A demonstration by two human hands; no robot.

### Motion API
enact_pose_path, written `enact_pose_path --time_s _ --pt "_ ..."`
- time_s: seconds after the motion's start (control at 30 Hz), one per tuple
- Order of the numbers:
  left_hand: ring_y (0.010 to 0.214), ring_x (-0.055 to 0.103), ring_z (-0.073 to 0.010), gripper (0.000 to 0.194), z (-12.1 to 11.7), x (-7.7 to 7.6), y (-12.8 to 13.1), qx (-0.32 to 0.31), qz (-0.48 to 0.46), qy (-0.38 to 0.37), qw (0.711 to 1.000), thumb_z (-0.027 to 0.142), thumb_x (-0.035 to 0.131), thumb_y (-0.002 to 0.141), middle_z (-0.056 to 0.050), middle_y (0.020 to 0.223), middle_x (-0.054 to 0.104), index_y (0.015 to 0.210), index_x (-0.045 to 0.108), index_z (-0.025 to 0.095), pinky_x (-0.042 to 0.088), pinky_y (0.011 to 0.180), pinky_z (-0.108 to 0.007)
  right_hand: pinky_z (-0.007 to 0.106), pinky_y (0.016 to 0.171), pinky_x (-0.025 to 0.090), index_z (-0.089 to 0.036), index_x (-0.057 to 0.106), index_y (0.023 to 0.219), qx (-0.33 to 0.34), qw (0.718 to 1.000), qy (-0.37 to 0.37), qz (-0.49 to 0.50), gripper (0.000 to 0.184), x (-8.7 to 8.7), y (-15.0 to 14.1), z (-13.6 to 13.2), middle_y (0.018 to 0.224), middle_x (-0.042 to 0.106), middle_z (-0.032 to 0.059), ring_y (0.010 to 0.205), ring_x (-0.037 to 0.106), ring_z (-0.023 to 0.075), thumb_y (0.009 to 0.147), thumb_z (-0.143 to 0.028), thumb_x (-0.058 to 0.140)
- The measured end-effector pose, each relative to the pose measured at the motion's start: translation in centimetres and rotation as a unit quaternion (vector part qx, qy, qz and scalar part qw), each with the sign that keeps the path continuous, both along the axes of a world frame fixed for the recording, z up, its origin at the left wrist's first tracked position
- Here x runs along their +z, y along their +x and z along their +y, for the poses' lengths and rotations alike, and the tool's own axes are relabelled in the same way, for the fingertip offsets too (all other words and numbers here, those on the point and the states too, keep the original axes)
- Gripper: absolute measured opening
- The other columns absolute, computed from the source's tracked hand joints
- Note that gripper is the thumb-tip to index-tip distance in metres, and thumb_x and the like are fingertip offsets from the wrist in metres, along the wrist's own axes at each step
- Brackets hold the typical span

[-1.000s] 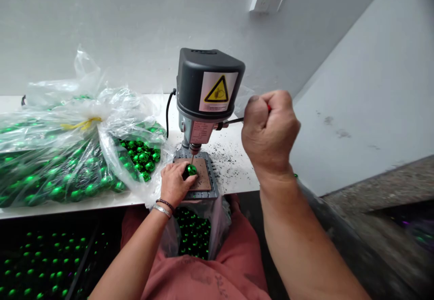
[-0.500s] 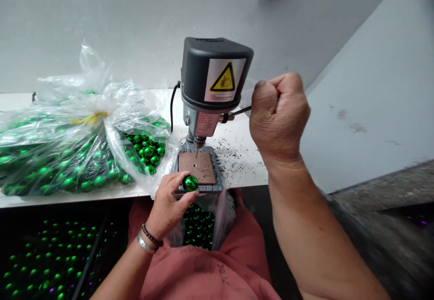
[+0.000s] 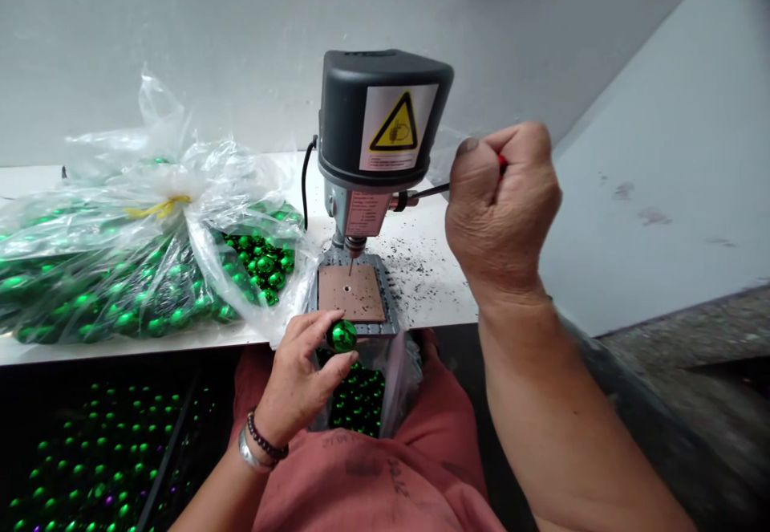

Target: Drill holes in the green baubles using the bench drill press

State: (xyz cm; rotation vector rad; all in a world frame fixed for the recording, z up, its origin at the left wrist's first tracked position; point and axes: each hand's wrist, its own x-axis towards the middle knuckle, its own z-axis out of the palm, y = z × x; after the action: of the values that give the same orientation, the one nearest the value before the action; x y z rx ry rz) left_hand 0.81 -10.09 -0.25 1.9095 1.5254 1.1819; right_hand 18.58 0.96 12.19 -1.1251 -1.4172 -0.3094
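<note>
Green ball (image 3: 342, 336) drawn back | between left hand (image 3: 297, 383) fingers (image 3: 313, 322) (thumb below)

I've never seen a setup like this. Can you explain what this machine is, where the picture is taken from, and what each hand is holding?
The picture comes from a camera on the person's head, looking forward and down. The machine is a small bench drill press, with a thin drill bit above a brown pad on its base. The right hand grips the dark feed lever. The left hand holds a shiny green ball just in front of the base. The white bench carries a clear plastic bag of green balls and scattered black specks. More green balls lie in a bag by the person's lap.
</note>
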Motion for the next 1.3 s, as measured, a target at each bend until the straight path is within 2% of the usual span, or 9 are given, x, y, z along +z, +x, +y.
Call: enact_pose_path --time_s 0.33,0.4,0.5,0.6,0.7,0.8,1.0,1.13,1.3 --pt "0.110 0.052 -0.0211 0.048 0.6 -0.5 -0.5 -0.030 0.049 -0.016 0.998 0.035 0.065 0.072 -0.009 0.117 0.055 0.118 0.056 0.024 0.044 0.094 -0.038 0.019 0.054 0.031 -0.015 0.042 0.071 -0.005 1.000 -0.006 0.002 0.028 -0.1 -0.2 -0.3 0.058 0.039 -0.0046 0.052 0.033 0.0019 0.085 -0.039 0.035" --pt "0.107 0.053 -0.0202 0.039 2.5 -0.5 -1.7 0.013 0.063 0.006 0.998 0.033 0.058 0.077 -0.009 0.114 0.057 0.114 0.059 0.022 0.043 0.095 -0.038 0.019 0.053 0.030 -0.015 0.043 0.071 -0.009 1.000 -0.009 -0.001 0.028 -0.1 -0.3 -0.3 0.057 0.038 -0.0049 0.051 0.032 0.0017 0.085 -0.038 0.035" --pt "0.108 0.052 -0.0215 0.030 6.6 -0.5 -4.3 0.151 0.144 0.042 0.977 0.022 0.047 0.082 -0.011 0.107 0.060 0.107 0.062 0.016 0.040 0.098 -0.038 0.019 0.053 0.029 -0.015 0.043 0.071 -0.012 1.000 -0.008 -0.004 0.027 -0.2 -0.3 -0.3 0.057 0.037 -0.0052 0.050 0.031 0.0017 0.085 -0.037 0.036" --pt "0.111 0.049 -0.0266 0.037 10.3 -0.6 -6.5 0.199 0.272 -0.009 0.941 0.019 0.048 0.078 -0.018 0.114 0.055 0.111 0.060 0.008 0.037 0.100 -0.040 0.019 0.053 0.029 -0.015 0.043 0.071 -0.017 1.000 0.000 -0.003 0.026 -0.2 -0.3 -0.2 0.058 0.038 -0.0053 0.051 0.032 0.0017 0.085 -0.036 0.037" --pt "0.115 0.045 -0.0336 0.044 11.7 -1.0 -7.4 0.169 0.368 -0.082 0.910 0.027 0.055 0.073 -0.020 0.121 0.049 0.114 0.057 0.012 0.039 0.094 -0.048 0.019 0.053 0.030 -0.015 0.044 0.071 -0.014 1.000 0.007 -0.001 0.025 -0.2 -0.2 -0.2 0.059 0.039 -0.0050 0.051 0.033 0.0015 0.085 -0.034 0.037" --pt "0.115 0.044 -0.0357 0.053 11.0 -1.6 -7.5 0.151 0.402 -0.087 0.899 0.025 0.058 0.068 -0.019 0.125 0.044 0.120 0.052 0.016 0.042 0.089 -0.049 0.018 0.052 0.030 -0.014 0.045 0.071 -0.010 1.000 0.013 0.001 0.024 -0.2 -0.3 -0.2 0.058 0.040 -0.0052 0.051 0.034 0.0011 0.085 -0.032 0.038" --pt "0.113 0.046 -0.0264 0.043 10.3 -2.7 -7.7 0.156 0.330 0.026 0.930 0.014 0.049 0.074 -0.015 0.118 0.046 0.116 0.053 0.015 0.041 0.095 -0.040 0.016 0.051 0.030 -0.015 0.043 0.072 -0.003 1.000 0.018 0.010 0.021 -0.5 -0.3 -0.1 0.059 0.038 -0.0061 0.051 0.033 0.0008 0.085 -0.030 0.038" --pt "0.109 0.048 -0.0246 0.042 10.7 -2.9 -8.1 0.085 0.324 0.048 0.941 0.010 0.046 0.074 -0.013 0.112 0.049 0.114 0.052 0.017 0.042 0.095 -0.040 0.018 0.053 0.033 -0.016 0.043 0.071 0.007 0.999 0.027 0.018 0.021 -0.5 -0.3 0.0 0.060 0.041 -0.0053 0.052 0.035 0.0018 0.085 -0.031 0.039" --pt "0.116 0.043 -0.0237 0.052 11.4 -3.2 -8.0 0.022 0.294 0.063 0.954 0.005 0.040 0.074 -0.015 0.117 0.045 0.125 0.038 0.013 0.037 0.099 -0.041 0.020 0.053 0.035 -0.017 0.043 0.071 0.021 0.999 0.027 0.036 0.021 -0.5 -0.3 0.0 0.061 0.045 -0.0042 0.053 0.037 0.0036 0.084 -0.034 0.039"
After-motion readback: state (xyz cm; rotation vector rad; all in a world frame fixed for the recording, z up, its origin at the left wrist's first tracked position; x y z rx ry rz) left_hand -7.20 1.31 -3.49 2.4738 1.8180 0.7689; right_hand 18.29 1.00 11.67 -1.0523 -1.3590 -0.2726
